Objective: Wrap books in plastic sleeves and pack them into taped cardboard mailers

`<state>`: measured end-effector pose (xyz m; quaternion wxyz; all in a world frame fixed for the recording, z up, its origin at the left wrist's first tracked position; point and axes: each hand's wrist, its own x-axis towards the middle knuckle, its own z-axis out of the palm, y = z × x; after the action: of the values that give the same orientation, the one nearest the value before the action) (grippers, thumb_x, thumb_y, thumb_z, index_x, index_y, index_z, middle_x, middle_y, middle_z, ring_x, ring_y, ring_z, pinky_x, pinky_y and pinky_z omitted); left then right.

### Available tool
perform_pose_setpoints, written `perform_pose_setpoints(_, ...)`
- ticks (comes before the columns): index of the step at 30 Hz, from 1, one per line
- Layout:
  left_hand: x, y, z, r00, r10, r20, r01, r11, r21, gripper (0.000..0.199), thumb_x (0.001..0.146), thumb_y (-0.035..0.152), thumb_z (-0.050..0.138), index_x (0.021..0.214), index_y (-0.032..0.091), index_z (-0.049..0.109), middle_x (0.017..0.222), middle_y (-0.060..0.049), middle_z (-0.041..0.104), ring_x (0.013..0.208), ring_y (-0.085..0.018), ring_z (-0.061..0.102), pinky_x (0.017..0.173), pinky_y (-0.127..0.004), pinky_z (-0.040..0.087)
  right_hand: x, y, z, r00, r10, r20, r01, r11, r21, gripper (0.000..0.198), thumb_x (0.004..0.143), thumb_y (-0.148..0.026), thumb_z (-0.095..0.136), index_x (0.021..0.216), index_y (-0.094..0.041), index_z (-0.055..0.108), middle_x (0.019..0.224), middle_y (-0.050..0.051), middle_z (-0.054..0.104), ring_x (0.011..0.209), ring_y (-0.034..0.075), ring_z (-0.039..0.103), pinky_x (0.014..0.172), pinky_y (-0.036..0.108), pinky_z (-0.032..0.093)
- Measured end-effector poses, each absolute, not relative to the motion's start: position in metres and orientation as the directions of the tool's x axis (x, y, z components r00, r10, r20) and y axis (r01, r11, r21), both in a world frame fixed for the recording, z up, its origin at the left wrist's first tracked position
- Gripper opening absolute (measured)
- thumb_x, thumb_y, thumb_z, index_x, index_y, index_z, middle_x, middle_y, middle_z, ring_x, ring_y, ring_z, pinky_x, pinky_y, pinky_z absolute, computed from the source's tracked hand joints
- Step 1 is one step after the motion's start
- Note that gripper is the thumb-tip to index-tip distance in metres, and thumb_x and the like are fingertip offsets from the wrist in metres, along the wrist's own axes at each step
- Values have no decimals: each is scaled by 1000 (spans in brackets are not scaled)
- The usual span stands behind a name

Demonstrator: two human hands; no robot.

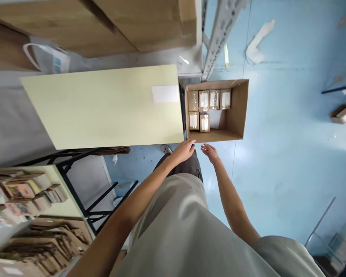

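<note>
A tall open cardboard box [238, 111] stands just beyond my hands. Several small brown cartons [204, 100] sit inside it in two rows, most with white labels and clear tape on top. My left hand [185, 151] is at the box's near left corner, fingers loosely stretched out with nothing seen in them; whether it touches the cardboard I cannot tell. To its right, my right hand [210, 152] hangs just short of the near wall, fingers apart and holding nothing. Part of the box's inside floor shows pale at the front right.
Left of the box is a pale yellow tabletop [112, 111] bearing a white paper sheet [165, 94]. A perforated metal upright [216, 42] and large cartons [150, 23] stand behind. Books [20, 196] and flattened cardboard [43, 246] fill the lower left. Blue floor [282, 161] lies right.
</note>
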<state>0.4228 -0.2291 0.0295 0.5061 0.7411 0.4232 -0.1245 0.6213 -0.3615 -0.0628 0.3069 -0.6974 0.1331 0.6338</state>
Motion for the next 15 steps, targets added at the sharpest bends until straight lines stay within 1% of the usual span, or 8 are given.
perform_pose_setpoints(4, 384, -219, 69, 560, 615, -555, 736, -60, 675, 48, 117, 24, 56, 162, 16, 70, 164, -18, 78, 154, -33, 75, 135, -46, 58, 617, -304, -22, 132, 360, -924, -446, -810, -380, 18, 92, -39, 87, 103, -25, 82, 108, 8, 92, 108, 24, 87, 115, 40, 66)
perform_pose_setpoints(8, 328, -210, 97, 479, 728, -491, 709, 9, 705, 47, 118, 25, 57, 161, 14, 71, 165, -19, 77, 153, -34, 76, 133, -47, 60, 582, -244, 19, 100, 493, -864, -298, -814, -499, 14, 91, -40, 85, 96, -27, 81, 96, 5, 89, 101, 24, 86, 109, 40, 69)
perform_pose_setpoints(10, 291, -208, 106, 422, 788, -447, 688, 43, 724, 46, 117, 25, 58, 160, 15, 72, 165, -19, 77, 152, -34, 77, 132, -47, 60, 551, -219, 40, 74, 551, -831, -219, -804, -552, 17, 90, -42, 87, 94, -28, 79, 95, 5, 88, 99, 23, 86, 106, 38, 70)
perform_pose_setpoints(12, 249, -211, 113, 349, 852, -389, 649, 79, 756, 44, 116, 25, 59, 157, 17, 74, 163, -18, 79, 150, -33, 78, 131, -46, 61, 512, -199, 61, 29, 616, -787, -146, -777, -613, 21, 88, -46, 89, 95, -28, 80, 100, 5, 89, 99, 22, 85, 106, 37, 70)
perform_pose_setpoints(15, 176, -225, 120, 201, 928, -315, 549, 159, 820, 40, 115, 27, 62, 151, 19, 77, 157, -17, 82, 145, -32, 82, 129, -47, 64, 439, -177, 91, -67, 695, -716, -54, -719, -693, 28, 85, -51, 92, 98, -28, 81, 104, 5, 89, 100, 22, 85, 107, 37, 69)
